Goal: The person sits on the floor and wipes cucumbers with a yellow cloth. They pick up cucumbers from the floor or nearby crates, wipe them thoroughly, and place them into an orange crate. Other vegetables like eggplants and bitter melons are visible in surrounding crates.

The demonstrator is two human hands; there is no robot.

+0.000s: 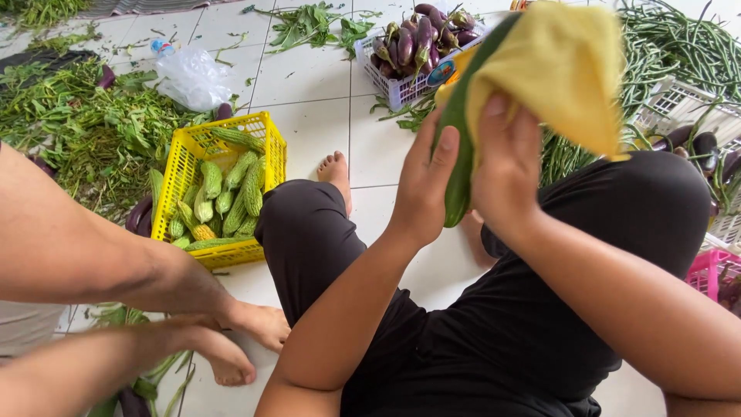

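Observation:
My left hand (427,179) grips a long dark green cucumber (461,150), holding it upright in front of me. My right hand (505,166) presses a yellow cloth (559,66) against the upper part of the cucumber, so the top of the vegetable is hidden under the cloth. I sit on a white tiled floor (309,100) in black trousers, knees bent, one bare foot (336,171) showing.
A yellow crate (185,162) of bitter gourds stands to my left. A white basket (401,89) of purple eggplants and a pile of long beans (679,46) lie ahead. Leafy greens (85,123) cover the left floor. Another person's limbs (116,262) reach in from the left; a pink basket (710,270) is at right.

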